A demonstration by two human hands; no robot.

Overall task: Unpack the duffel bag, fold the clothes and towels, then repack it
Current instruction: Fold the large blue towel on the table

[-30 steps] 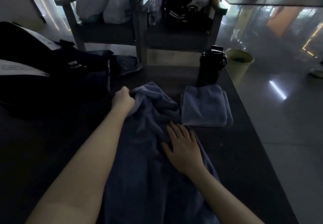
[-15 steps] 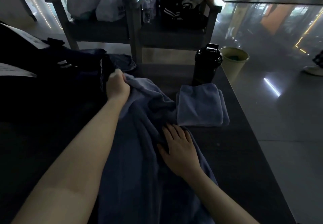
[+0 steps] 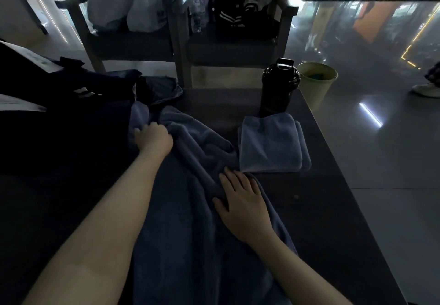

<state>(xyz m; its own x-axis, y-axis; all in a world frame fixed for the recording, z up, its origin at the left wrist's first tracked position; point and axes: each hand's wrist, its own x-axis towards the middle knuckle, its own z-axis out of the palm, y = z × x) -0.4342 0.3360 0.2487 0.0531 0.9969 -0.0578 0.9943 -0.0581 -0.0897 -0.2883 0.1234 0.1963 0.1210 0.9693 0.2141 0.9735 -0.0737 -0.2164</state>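
A person works a large, rumpled blue-grey plush towel [image 3: 190, 197] flat on a dark matte table [image 3: 333, 185]; the folding step appears under way.

The left hand [image 3: 153, 138] clenches a bunch of the towel's far edge beside the black soft-sided duffel bag [image 3: 59, 118], while the right hand [image 3: 242, 207] lies flat on the cloth, fingers straight, pinning it. A small folded towel of the same nap [image 3: 271, 145] sits just right, touching a glossy black cylindrical shaker bottle [image 3: 277, 90]. The next move likely calls for drawing the gripped edge taut to smooth the deep creases before doubling the limp, heavy fabric over.
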